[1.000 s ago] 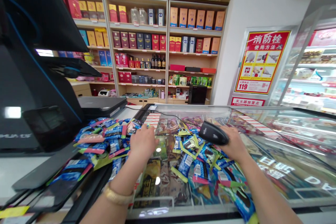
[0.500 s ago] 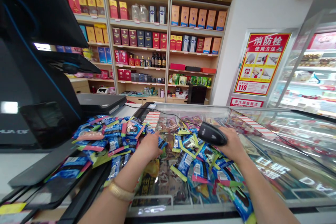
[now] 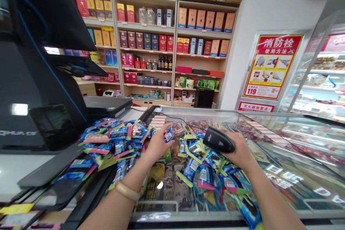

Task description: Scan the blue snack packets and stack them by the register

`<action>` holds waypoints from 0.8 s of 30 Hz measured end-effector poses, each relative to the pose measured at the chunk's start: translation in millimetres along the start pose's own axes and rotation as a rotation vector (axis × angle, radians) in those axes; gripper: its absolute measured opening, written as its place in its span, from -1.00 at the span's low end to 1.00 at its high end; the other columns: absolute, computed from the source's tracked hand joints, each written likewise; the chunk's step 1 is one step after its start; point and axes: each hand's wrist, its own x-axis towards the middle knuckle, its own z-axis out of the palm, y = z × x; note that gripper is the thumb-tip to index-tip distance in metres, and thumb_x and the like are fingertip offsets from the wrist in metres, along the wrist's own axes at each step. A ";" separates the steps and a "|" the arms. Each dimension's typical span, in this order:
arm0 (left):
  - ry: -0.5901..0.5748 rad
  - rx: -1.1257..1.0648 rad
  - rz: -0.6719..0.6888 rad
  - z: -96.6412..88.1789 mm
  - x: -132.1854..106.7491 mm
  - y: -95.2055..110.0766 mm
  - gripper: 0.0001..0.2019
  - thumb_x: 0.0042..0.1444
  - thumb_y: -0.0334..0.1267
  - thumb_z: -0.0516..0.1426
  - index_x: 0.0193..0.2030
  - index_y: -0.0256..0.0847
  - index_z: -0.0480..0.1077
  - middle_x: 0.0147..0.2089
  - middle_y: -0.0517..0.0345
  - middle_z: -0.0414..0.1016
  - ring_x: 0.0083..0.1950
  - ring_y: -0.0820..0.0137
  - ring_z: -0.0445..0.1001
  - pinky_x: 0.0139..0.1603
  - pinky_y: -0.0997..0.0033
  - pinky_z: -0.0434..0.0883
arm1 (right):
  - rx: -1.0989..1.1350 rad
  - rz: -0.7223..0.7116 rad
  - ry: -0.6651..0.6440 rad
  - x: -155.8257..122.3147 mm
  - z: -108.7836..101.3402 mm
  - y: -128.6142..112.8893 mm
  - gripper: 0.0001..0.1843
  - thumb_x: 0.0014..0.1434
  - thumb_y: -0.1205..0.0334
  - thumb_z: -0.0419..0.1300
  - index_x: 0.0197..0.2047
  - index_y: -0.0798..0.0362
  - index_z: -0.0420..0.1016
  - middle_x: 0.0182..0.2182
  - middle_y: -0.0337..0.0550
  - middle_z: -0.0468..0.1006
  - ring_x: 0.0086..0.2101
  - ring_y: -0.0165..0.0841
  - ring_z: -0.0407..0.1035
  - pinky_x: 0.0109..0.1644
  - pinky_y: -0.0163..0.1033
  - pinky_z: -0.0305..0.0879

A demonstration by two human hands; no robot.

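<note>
My left hand (image 3: 159, 141) pinches a small blue snack packet (image 3: 169, 135) over the glass freezer top, between two piles. My right hand (image 3: 239, 151) is wrapped around a black barcode scanner (image 3: 219, 139), whose head points left above the nearer packets. Left of my left hand lies a heaped pile of blue packets (image 3: 118, 147) with pink and green ends. A second, looser pile of the same packets (image 3: 207, 174) spreads on the glass below the scanner; several show white barcode labels. My right forearm partly covers its right edge.
A black checkout terminal (image 3: 32, 90) stands at the left, beside a dark flat box (image 3: 107, 106). The scanner's cable (image 3: 178, 118) runs across the freezer glass (image 3: 269, 143). Shelves of boxed bottles (image 3: 151, 41) line the back wall.
My left hand has risen slightly from the left pile's edge and moved right, turning the packet so its label faces me. The scanner stays nearly in place; the whole view shifts slightly.
</note>
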 end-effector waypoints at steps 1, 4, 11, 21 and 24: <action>0.013 -0.015 0.026 1.6 0.1 -0.7 -0.50 -0.20 -0.41 0.27 -0.02 -0.11 0.42 -0.24 0.18 0.52 -0.27 0.33 0.47 -0.14 0.41 0.36 | 0.009 -0.010 -0.004 0.9 -1.2 -2.6 -0.68 0.02 0.18 0.16 -0.12 0.01 0.49 -0.19 -0.07 0.58 -0.15 -0.18 0.44 -0.09 -0.11 0.21; 0.028 -0.039 0.026 6.7 -0.3 -3.1 -0.45 -0.10 -0.39 0.22 0.12 -0.13 0.36 -0.26 0.16 0.53 -0.31 0.34 0.47 -0.14 0.39 0.37 | 0.039 -0.034 -0.003 3.8 -4.1 -11.1 -0.72 0.03 0.18 0.15 -0.16 0.01 0.50 -0.23 -0.08 0.59 -0.18 -0.20 0.44 -0.08 -0.11 0.18; 0.088 0.059 0.094 14.3 -1.7 -4.2 -0.41 -0.15 -0.43 0.21 0.12 -0.15 0.35 0.02 0.03 0.49 0.03 0.22 0.45 0.11 0.30 0.32 | 0.133 -0.065 -0.069 9.9 -8.7 -29.6 -0.73 -0.03 0.27 0.14 -0.20 0.00 0.48 -0.39 -0.18 0.54 -0.33 -0.29 0.39 -0.15 -0.15 0.10; 0.062 0.200 0.264 22.9 -1.7 -13.6 -0.39 -0.12 -0.43 0.20 0.16 -0.18 0.29 0.06 -0.02 0.46 0.06 0.20 0.44 0.12 0.21 0.34 | 0.169 -0.038 -0.125 12.6 -11.3 -39.2 -0.78 -0.09 0.32 0.12 -0.30 0.02 0.47 -0.39 -0.19 0.54 -0.35 -0.33 0.34 -0.16 -0.19 0.02; 0.064 0.205 0.281 22.5 -2.2 -14.6 -0.39 -0.10 -0.43 0.19 0.17 -0.16 0.27 0.05 0.00 0.47 0.05 0.22 0.44 0.09 0.20 0.37 | 0.165 -0.045 -0.122 12.3 -11.1 -40.6 -0.78 -0.09 0.33 0.12 -0.30 0.01 0.46 -0.39 -0.19 0.54 -0.35 -0.33 0.35 -0.16 -0.19 0.02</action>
